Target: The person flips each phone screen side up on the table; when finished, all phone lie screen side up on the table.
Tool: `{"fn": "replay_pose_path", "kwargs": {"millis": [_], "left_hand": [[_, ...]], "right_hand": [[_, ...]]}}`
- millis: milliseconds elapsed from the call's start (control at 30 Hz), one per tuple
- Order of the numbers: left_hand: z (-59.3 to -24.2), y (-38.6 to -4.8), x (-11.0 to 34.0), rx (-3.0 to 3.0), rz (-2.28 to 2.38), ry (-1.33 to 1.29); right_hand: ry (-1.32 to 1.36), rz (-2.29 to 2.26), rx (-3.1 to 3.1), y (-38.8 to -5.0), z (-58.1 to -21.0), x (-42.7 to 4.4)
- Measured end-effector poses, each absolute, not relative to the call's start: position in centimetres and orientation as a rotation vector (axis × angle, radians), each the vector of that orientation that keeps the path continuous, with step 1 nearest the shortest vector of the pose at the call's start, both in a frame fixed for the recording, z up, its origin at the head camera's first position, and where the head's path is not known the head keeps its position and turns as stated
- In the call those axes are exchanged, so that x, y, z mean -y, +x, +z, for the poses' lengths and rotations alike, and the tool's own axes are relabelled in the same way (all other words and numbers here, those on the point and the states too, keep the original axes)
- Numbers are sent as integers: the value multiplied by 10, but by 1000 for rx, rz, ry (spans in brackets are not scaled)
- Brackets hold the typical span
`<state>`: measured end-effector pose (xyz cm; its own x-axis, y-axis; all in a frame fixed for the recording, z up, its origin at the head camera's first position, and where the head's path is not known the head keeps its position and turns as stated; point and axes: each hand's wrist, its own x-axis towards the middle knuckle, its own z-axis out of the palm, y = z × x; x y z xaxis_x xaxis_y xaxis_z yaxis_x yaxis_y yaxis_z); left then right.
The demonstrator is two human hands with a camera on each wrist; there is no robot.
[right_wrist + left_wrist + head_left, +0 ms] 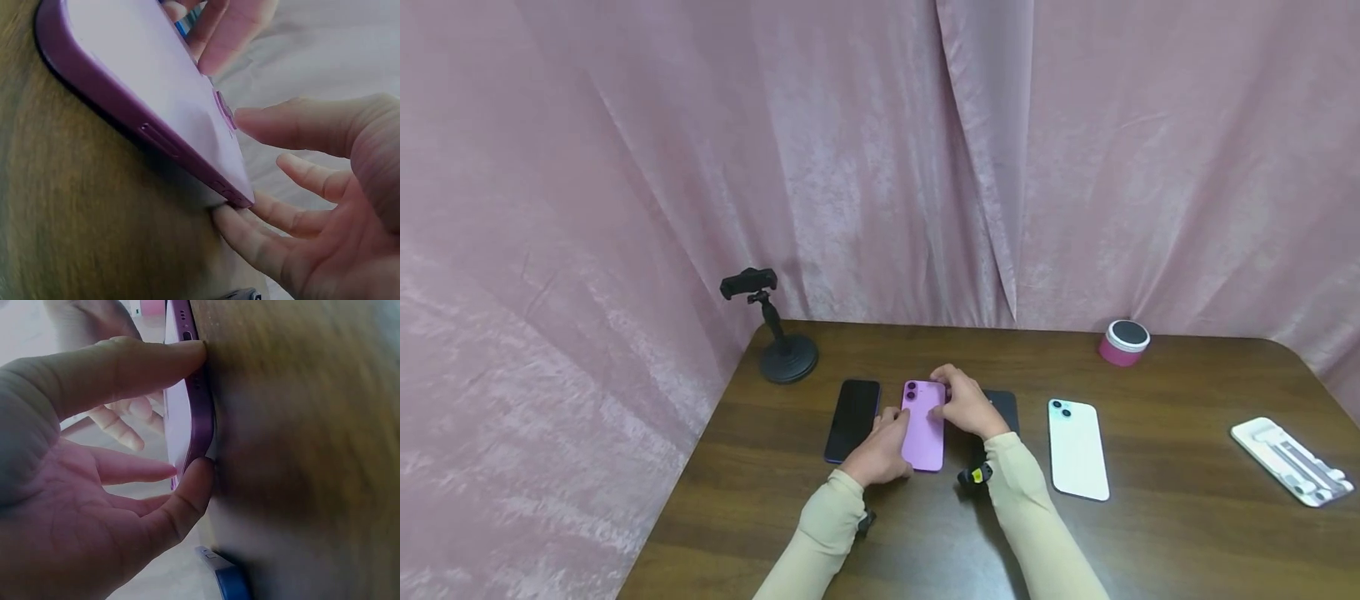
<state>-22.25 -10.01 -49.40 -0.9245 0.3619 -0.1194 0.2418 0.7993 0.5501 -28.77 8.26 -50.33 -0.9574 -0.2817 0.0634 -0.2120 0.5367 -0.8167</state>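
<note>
cream sleeves [820,521]: extended over the brown wooden table [1180,400] from the bottom of the view.
purple smartphone [922,446]: laid back-up between both hands, camera end turned toward the far edge; whether it is lifted cannot be told.
left hand [880,448]: clamped on its near left corner, thumb set against the port end.
right hand [968,408]: curled round its far right corner, thumb by the cameras.
room to the left: narrowed by a dark-screened smartphone [853,417].
room to the right: crowded by a dark smartphone [1006,408], partly covered; wider wood is shown between a white smartphone [1079,450] and a white folding stand [1292,462].
far edge: occupied by a black phone holder [788,359] and pink jar [1120,353].
</note>
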Motion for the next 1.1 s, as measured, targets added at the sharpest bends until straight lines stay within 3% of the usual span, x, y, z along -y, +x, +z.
{"fn": "replay_pose_path", "kwargs": {"millis": [1100], "left_hand": [[-491,-224,99,-2661,876,557]], "right_hand": [[-381,-1437,-2514,-271,-473,-87]]}}
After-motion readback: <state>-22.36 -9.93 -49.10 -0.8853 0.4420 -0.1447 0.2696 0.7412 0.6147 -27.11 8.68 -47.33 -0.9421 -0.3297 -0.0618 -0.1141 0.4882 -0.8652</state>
